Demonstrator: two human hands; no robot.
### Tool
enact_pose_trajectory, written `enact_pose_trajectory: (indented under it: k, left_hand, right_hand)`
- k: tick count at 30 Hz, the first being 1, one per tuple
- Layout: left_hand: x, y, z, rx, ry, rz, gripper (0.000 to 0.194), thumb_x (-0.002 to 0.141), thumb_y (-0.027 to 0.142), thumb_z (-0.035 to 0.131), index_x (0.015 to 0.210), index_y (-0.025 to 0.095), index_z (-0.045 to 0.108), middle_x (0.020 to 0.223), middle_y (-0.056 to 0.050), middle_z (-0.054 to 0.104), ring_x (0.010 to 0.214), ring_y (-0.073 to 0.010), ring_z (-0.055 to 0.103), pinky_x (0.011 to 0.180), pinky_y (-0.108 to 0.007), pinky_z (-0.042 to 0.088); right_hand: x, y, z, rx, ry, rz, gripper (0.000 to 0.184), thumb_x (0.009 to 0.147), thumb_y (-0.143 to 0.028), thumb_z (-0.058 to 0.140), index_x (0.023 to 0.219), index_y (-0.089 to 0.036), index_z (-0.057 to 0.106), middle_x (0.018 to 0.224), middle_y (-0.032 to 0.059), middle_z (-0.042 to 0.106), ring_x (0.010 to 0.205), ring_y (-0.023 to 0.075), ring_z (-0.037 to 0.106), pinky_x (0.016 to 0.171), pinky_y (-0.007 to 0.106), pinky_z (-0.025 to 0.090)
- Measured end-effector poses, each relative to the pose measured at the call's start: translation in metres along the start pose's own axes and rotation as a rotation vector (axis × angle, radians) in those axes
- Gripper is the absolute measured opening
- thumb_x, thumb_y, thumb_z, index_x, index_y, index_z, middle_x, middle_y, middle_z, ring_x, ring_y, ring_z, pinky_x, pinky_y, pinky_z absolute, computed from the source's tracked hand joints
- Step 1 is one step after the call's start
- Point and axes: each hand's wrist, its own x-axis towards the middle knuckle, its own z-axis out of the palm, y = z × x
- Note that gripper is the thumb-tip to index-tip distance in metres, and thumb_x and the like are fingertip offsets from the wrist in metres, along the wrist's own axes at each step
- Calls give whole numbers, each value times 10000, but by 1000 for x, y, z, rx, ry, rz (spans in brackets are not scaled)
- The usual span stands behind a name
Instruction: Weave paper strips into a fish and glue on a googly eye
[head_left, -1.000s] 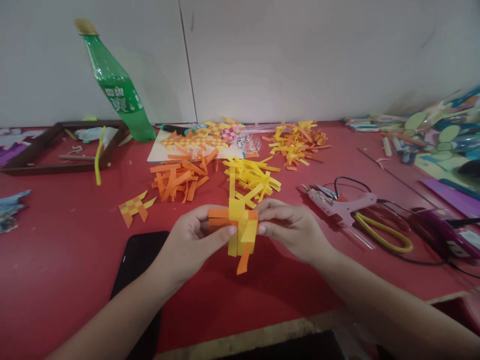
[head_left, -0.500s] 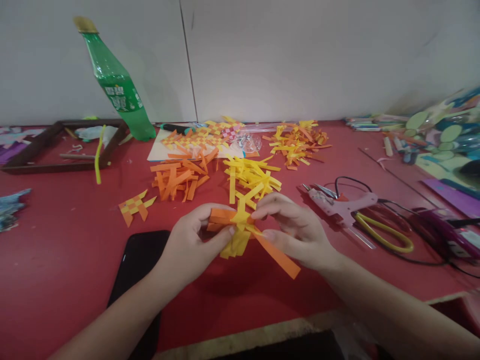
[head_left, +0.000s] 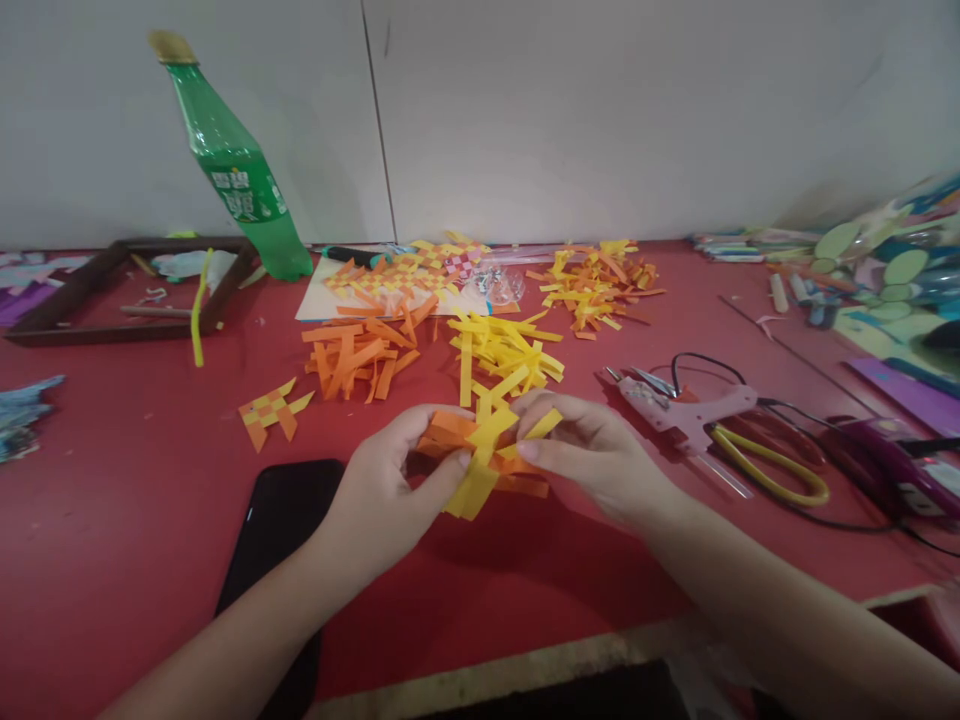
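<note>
Between my hands is a piece woven from yellow and orange paper strips (head_left: 480,455), held above the red table. My left hand (head_left: 409,465) pinches its left side, thumb in front, with orange strip ends poking out beside the fingers. On the right, my right hand (head_left: 581,445) pinches a yellow strip end (head_left: 543,424) between thumb and fingers. Yellow ends hang below the weave, and an orange end sticks out at the lower right. Just beyond lie a pile of loose yellow strips (head_left: 510,350) and a pile of orange strips (head_left: 356,355).
A finished woven paper fish (head_left: 274,411) and a black phone (head_left: 281,530) lie to the left. A green bottle (head_left: 251,190) stands behind, near a dark frame (head_left: 67,335). At right are a pink glue gun (head_left: 686,405) and yellow-handled scissors (head_left: 772,470).
The orange strip that stretched toward the lower right from my right hand is no longer there. My right hand now pinches a yellow end, and the woven piece has tilted slightly.
</note>
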Motion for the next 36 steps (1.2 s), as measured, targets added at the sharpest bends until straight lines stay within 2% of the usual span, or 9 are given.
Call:
enact_pose_trajectory:
  k: [6,10,14,17,25,30,36]
  left_hand:
    - [-1,1,1,63,-29,22,250,898,280,599,1139,217,615,1069,-71,728,962,-227,702,817,-327,558]
    - [-1,1,1,20,-64,15,256,902,265,592,1153,217,603,1071,-70,725,963,-222,705,823,-324,561]
    - [0,2,1,-56,-42,-27,231,897,268,601,1120,208,603,1043,-66,730,936,-215,709,802,-309,563]
    - [1,5,2,-90,-14,-59,197,874,278,631,1054,200,613,978,-56,741,861,-209,720,728,-283,563]
    - [1,6,2,-95,-32,-79,209,864,278,648,1054,199,612,961,-47,740,852,-192,712,721,-264,556]
    - [0,5,2,-77,-44,-65,195,871,277,645,1050,203,616,935,-32,733,836,-179,714,710,-248,560]
    - [0,5,2,-81,-50,-62,222,869,283,649,1074,207,615,970,-40,738,861,-191,719,721,-261,568]
  right_hand:
    - [2,3,0,278,-18,227,195,647,-293,861,680,-205,690,764,-19,656,656,91,613,611,226,533]
    - [2,7,1,272,-4,276,184,690,-285,837,752,-189,693,723,-18,675,630,84,632,619,217,541]
    - [1,6,2,169,2,219,207,744,-277,799,863,-195,652,802,-5,690,697,99,656,648,229,554]
    - [0,4,2,109,-19,174,335,726,-243,810,974,-223,585,841,-19,680,738,100,668,662,222,555]
    - [-5,-1,4,-162,-56,148,494,717,-173,760,1127,-256,497,840,-32,619,659,99,657,552,202,543]
    - [-6,1,9,-131,-61,124,485,708,-137,718,1113,-234,468,787,-41,628,686,103,663,633,221,564]
    - [-6,-1,9,-119,-41,161,463,707,-148,721,1094,-232,482,779,-26,662,686,121,674,634,243,570]
